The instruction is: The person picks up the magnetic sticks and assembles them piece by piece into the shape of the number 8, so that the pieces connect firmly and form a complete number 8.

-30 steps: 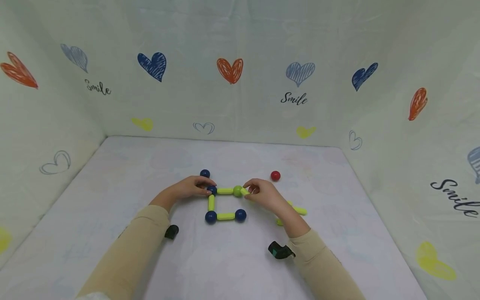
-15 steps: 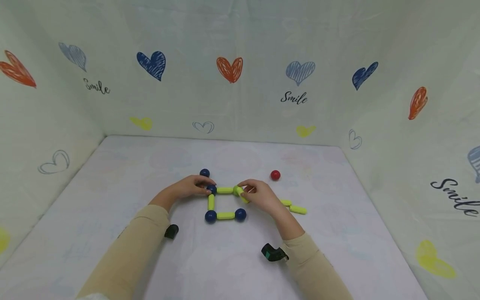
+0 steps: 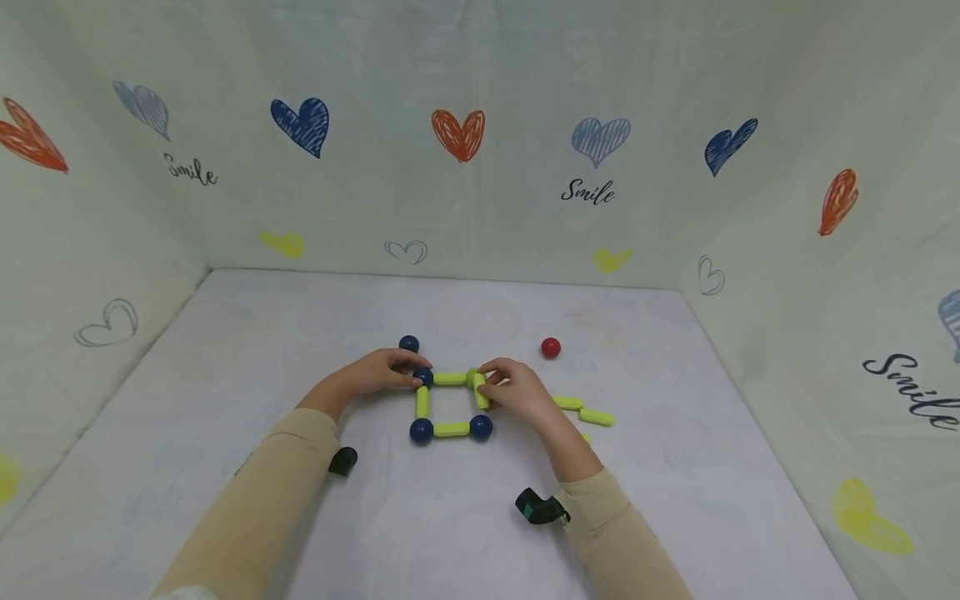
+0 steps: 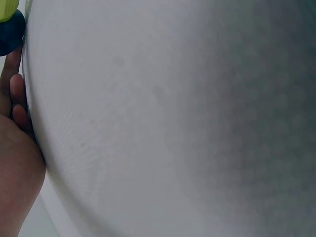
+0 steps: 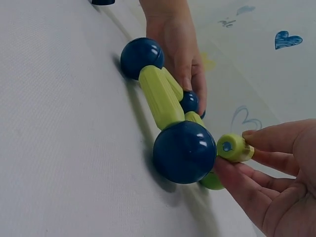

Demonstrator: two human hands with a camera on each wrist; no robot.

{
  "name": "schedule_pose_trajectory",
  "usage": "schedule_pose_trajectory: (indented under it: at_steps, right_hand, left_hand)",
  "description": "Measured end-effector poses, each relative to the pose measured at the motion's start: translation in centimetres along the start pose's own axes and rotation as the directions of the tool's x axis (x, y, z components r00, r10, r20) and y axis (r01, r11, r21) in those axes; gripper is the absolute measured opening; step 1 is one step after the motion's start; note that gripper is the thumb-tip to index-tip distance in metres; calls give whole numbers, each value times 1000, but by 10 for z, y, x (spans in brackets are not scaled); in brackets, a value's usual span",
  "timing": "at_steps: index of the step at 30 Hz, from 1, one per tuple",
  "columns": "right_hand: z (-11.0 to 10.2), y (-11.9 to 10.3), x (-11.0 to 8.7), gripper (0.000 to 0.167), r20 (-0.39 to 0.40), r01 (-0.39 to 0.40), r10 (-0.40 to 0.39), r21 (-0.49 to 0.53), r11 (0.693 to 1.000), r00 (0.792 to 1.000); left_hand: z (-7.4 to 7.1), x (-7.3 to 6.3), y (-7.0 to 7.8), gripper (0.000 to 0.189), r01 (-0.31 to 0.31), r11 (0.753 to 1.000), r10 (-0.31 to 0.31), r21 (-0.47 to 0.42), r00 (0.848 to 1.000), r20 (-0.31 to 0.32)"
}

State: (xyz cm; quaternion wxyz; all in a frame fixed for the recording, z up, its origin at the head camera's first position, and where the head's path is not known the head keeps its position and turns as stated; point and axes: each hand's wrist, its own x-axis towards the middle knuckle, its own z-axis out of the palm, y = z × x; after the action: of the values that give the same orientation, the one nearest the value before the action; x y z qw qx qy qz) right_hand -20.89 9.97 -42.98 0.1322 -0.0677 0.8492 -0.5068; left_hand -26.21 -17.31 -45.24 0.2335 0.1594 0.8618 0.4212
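Note:
Blue balls and yellow-green rods form a square frame on the table, with a green ball [image 3: 472, 377] at its far right corner. My left hand [image 3: 377, 372] holds the far left blue ball [image 3: 424, 377] between thumb and fingers. My right hand [image 3: 519, 390] pinches a yellow-green rod [image 3: 481, 394] along the frame's right side. That rod's far end is at the green ball; its near end points toward the near right blue ball [image 3: 481, 427]. In the right wrist view, the rod's end [image 5: 228, 147] shows beside that large blue ball [image 5: 185, 153]. The near left blue ball [image 3: 422, 431] is joined by two rods.
A loose blue ball [image 3: 408, 343] lies just beyond my left hand. Farther right is a red ball [image 3: 551, 347]. Several spare yellow-green rods [image 3: 597, 417] lie beside my right forearm. A fabric wall [image 3: 510, 225] printed with hearts stands behind the table.
My right hand has moved slightly left and swung the pinched rod from pointing right to pointing toward me, along the frame's right side. The left hand has kept its hold.

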Motion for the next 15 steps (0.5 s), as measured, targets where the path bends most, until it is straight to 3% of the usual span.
schedule_pose_trajectory:
  at_steps: [15]
  right_hand:
    - [7, 1, 4, 27, -17, -39, 39, 33, 999, 999]
  left_hand:
    - [-2, 0, -1, 33, 16, 1000, -16, 3, 1000, -7]
